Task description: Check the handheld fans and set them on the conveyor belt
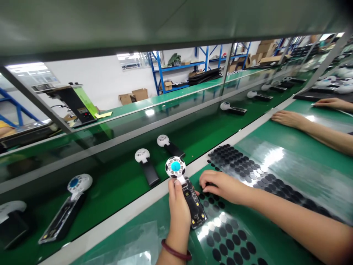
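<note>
My left hand (179,206) is closed round a small handheld fan with a round white-and-black head (175,166) and a blue centre. Its dark handle (196,208) shows an exposed circuit board with small yellow parts. Just right of the fan, my right hand (220,184) is curled with thumb and fingertips close together; whatever they pinch, if anything, I cannot make out. Under and beside it lies a clear sheet with rows of round black stickers (230,244). A second sheet of black stickers (242,165) stretches behind my right forearm.
Several more fans lie on the green conveyor belt, among them a white-headed one (147,167) and one with an exposed board (66,208). A pale rail (132,217) separates belt and worktop. At right rests another person's hand (288,118). A panel (165,22) hangs overhead.
</note>
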A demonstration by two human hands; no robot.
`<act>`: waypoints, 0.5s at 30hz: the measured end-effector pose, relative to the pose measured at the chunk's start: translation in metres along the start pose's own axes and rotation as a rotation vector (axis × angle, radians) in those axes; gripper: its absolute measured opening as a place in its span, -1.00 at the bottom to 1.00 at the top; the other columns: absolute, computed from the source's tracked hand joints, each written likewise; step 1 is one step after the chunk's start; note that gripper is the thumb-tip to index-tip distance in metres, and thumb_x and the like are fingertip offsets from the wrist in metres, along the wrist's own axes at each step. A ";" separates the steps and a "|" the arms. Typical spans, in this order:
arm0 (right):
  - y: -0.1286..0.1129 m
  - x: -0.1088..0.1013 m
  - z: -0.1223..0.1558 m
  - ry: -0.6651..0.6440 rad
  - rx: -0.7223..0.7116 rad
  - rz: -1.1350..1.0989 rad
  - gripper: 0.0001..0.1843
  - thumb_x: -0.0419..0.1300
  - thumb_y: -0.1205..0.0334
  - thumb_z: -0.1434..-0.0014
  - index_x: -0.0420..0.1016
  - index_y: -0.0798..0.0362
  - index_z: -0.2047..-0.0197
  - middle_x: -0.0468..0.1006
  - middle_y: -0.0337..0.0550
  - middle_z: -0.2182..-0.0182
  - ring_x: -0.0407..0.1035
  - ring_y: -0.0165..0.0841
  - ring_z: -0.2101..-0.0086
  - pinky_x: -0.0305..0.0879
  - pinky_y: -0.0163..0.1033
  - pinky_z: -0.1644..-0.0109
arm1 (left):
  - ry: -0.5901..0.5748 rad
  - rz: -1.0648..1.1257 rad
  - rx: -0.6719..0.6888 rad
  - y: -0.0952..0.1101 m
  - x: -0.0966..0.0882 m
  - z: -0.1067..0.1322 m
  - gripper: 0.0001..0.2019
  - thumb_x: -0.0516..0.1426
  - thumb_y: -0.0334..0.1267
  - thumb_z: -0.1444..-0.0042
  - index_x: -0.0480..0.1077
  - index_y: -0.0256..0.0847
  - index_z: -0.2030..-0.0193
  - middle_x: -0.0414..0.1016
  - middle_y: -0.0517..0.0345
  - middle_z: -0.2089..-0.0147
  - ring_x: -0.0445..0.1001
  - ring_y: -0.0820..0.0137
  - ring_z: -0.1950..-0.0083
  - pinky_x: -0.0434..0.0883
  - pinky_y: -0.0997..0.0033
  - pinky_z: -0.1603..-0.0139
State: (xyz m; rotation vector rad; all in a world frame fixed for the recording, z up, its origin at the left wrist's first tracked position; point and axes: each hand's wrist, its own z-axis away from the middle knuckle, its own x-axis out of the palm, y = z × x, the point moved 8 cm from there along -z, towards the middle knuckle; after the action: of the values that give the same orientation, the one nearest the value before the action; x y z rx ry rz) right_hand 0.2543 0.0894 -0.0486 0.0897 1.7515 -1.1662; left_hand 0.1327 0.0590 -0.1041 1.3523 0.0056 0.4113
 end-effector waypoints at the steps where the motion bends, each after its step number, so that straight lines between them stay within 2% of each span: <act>1: -0.001 -0.004 0.004 0.045 0.036 -0.041 -0.88 0.05 0.36 -0.17 0.32 0.04 0.39 0.40 -0.20 0.28 0.32 -0.38 0.24 0.27 -0.26 0.15 | -0.007 0.008 -0.009 -0.001 0.000 0.000 -0.80 -0.14 -0.05 -0.16 0.15 -0.09 0.25 0.41 0.25 0.55 0.42 0.36 0.54 0.30 0.45 0.50; 4: -0.010 -0.010 0.009 0.122 0.135 -0.154 -0.85 -0.02 0.30 -0.20 0.29 0.00 0.38 0.30 -0.17 0.04 0.27 -0.36 0.07 0.28 -0.29 0.11 | -0.007 0.018 -0.031 -0.002 -0.002 0.001 -0.78 -0.14 -0.07 -0.16 0.17 -0.10 0.18 0.44 0.22 0.45 0.45 0.35 0.41 0.32 0.42 0.39; 7: -0.023 -0.006 0.003 0.096 0.204 -0.233 -0.84 -0.01 0.23 -0.20 0.32 -0.03 0.39 0.12 -0.27 -0.15 0.11 -0.30 -0.11 0.19 -0.23 -0.05 | 0.018 -0.009 -0.028 0.000 -0.007 0.000 -0.69 -0.05 0.00 -0.12 0.23 -0.10 0.08 0.44 0.15 0.18 0.39 0.31 0.08 0.29 0.43 0.14; 9: -0.028 -0.003 -0.003 0.081 0.234 -0.253 -0.84 -0.01 0.25 -0.19 0.33 -0.04 0.40 0.02 -0.31 -0.21 0.08 -0.25 -0.13 0.13 -0.15 -0.10 | 0.032 -0.004 -0.058 -0.002 -0.009 0.000 -0.60 0.00 0.05 -0.08 0.24 -0.10 0.01 0.41 0.10 0.06 0.32 0.25 -0.05 0.25 0.40 0.05; 11: -0.030 0.000 -0.007 0.076 0.267 -0.230 -0.83 -0.03 0.28 -0.18 0.31 -0.03 0.41 -0.07 -0.32 -0.25 0.06 -0.18 -0.14 0.15 -0.08 -0.09 | 0.042 0.026 -0.095 -0.004 -0.009 0.000 -0.54 0.02 0.09 -0.04 0.23 -0.10 -0.01 0.42 0.07 0.04 0.32 0.20 -0.06 0.26 0.34 0.03; 15: -0.026 0.008 -0.011 0.052 0.344 -0.118 -0.81 -0.06 0.32 -0.17 0.27 0.01 0.45 -0.19 -0.33 -0.29 0.08 -0.05 -0.13 0.29 -0.09 0.08 | 0.064 0.035 -0.130 -0.001 -0.007 0.001 -0.60 -0.01 0.04 -0.08 0.24 -0.09 0.00 0.44 0.08 0.04 0.35 0.20 -0.04 0.24 0.31 0.02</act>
State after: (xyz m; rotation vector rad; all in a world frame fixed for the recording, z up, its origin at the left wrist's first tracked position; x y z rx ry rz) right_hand 0.2287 0.0797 -0.0370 0.2262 1.6021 -1.5562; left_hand 0.1266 0.0554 -0.1066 1.2118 0.0085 0.4764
